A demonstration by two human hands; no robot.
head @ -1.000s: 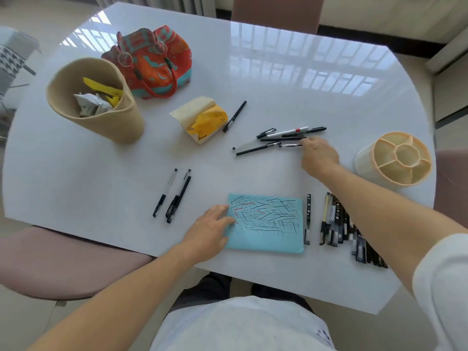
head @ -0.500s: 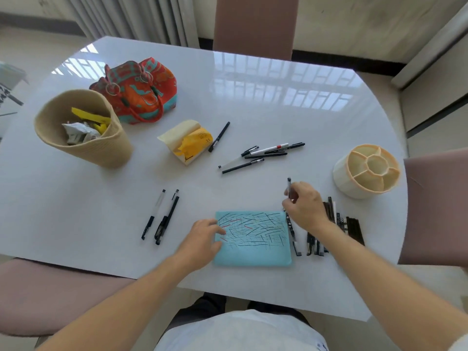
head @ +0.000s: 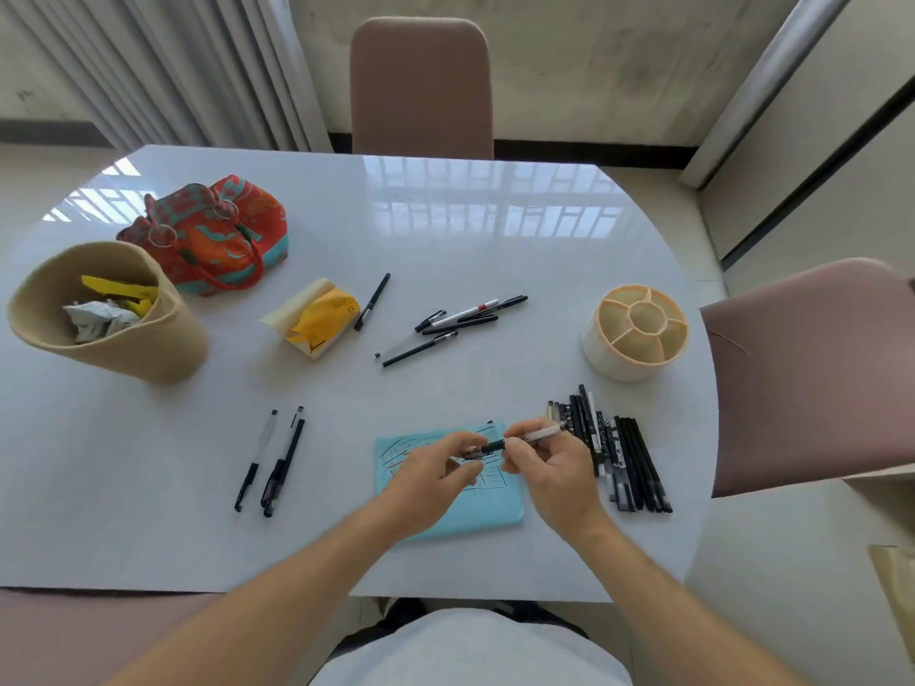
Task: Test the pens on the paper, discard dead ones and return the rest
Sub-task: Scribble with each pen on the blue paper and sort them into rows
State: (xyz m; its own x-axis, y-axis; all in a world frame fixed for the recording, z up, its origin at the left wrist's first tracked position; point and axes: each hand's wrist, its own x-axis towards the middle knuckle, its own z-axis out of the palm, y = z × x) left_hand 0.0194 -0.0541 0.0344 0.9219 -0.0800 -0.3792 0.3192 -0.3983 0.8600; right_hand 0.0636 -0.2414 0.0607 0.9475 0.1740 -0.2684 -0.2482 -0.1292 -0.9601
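Note:
A light blue paper [head: 475, 512] covered in scribbled lines lies at the table's near edge. Above it both hands hold one clear-barrelled pen [head: 537, 434]. My right hand [head: 549, 467] pinches its barrel; my left hand [head: 433, 475] pinches its dark end, which looks like the cap. A row of several black pens [head: 624, 453] lies right of the paper. A loose group of pens [head: 460, 321] lies mid-table, one single pen [head: 372, 302] beside a yellow pad. A few pens [head: 272, 462] lie left of the paper. The cream divided pen holder [head: 636, 339] stands empty at right.
A tan basket [head: 148, 349] with crumpled paper stands far left. A red and teal bag [head: 213, 235] sits behind it. A yellow sticky pad [head: 317, 319] lies mid-left. Pink chairs [head: 421, 86] stand at the far side and right.
My right hand left the mid-table pens, picked a pen from beside the paper and brought it over the paper. My left hand rose off the paper and took the pen's dark end.

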